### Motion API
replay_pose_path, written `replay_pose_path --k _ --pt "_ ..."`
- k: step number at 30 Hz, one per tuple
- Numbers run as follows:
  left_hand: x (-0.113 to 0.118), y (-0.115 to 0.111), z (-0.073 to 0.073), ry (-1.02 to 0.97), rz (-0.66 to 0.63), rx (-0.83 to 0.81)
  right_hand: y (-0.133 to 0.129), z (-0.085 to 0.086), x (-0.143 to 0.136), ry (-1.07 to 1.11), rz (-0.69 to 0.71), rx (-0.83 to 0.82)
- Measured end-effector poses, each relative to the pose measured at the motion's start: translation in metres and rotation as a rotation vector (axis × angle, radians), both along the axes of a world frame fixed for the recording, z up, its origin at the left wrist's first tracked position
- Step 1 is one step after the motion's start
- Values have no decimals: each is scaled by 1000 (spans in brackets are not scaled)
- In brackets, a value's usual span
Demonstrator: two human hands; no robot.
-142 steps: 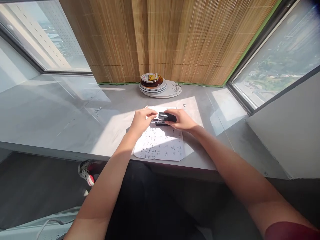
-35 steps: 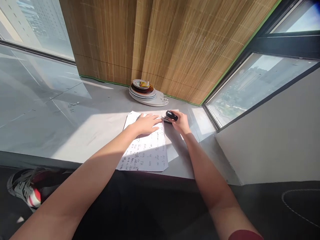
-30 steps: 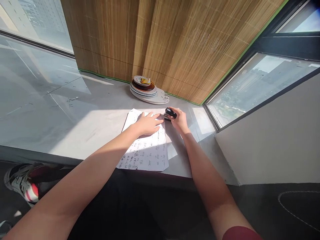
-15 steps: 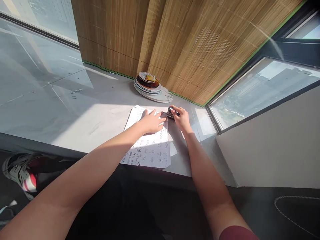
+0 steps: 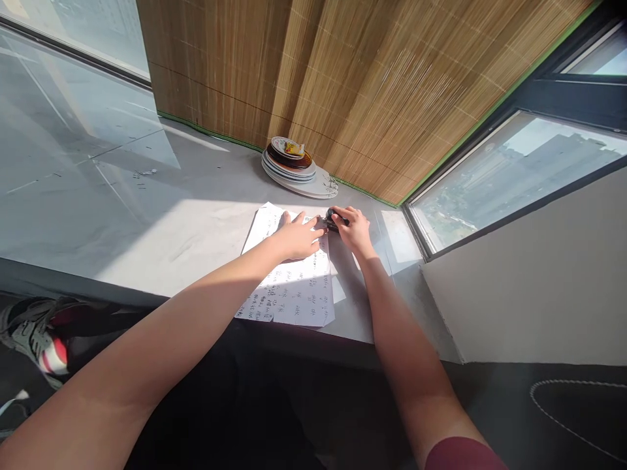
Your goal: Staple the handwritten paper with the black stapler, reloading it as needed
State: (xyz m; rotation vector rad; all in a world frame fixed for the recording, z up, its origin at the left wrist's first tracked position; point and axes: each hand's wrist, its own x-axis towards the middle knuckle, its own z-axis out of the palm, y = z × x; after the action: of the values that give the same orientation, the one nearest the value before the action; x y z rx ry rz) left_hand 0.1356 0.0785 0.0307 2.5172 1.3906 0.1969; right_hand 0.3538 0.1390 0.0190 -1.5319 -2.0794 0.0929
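1. The black stapler [image 5: 330,224] lies on the window ledge [image 5: 191,238], toward the ledge's right end, with its nose at the right edge of the paper sheets [image 5: 301,297], close to their far right corner. Whether paper sits inside its mouth is too small to tell.
2. The right hand [image 5: 356,233] is closed around the stapler from the right, thumb on the near side and fingers bent over the top.
3. The left hand [image 5: 298,240] lies palm down on the sheets, fingers spread and grasping nothing, the fingertips just beside the stapler's nose.
4. The sheets, covered in handwriting, reach down to the ledge's near edge; their lower part is in shadow.
5. Beyond them, at the ledge's back edge, stands a stack of plates [image 5: 289,168], with a yellow packet [image 5: 294,149] on top and a larger oval plate [image 5: 326,184] at the bottom.
6. A bamboo blind [image 5: 318,78] with green edging hangs behind the stack.
7. Small bits [image 5: 145,173] are scattered on the ledge's left part, well apart from the sheets.
8. A white wall [image 5: 529,281] closes off the ledge's right end, below a window [image 5: 470,183].
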Motion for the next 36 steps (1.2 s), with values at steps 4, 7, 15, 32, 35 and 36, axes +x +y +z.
replay_pose_path --k 4,7,15,32,35,36 --pt "-1 1 -2 -47 -11 -15 -2 1 -3 4 -13 -8" --pt "-1 2 -3 -46 -9 -16 -2 1 -5 -1 -17 -18" --pt "1 1 0 -17 -6 -35 -3 3 -9 -6 -34 -46" --pt "0 3 -3 45 -15 -17 -4 -1 -12 -81 -31 5" --pt "0 5 -7 57 -26 7 -7 -4 -17 -128 -20 47" --pt "-1 5 -7 62 -34 11 -8 -5 -20 -150 -21 54"
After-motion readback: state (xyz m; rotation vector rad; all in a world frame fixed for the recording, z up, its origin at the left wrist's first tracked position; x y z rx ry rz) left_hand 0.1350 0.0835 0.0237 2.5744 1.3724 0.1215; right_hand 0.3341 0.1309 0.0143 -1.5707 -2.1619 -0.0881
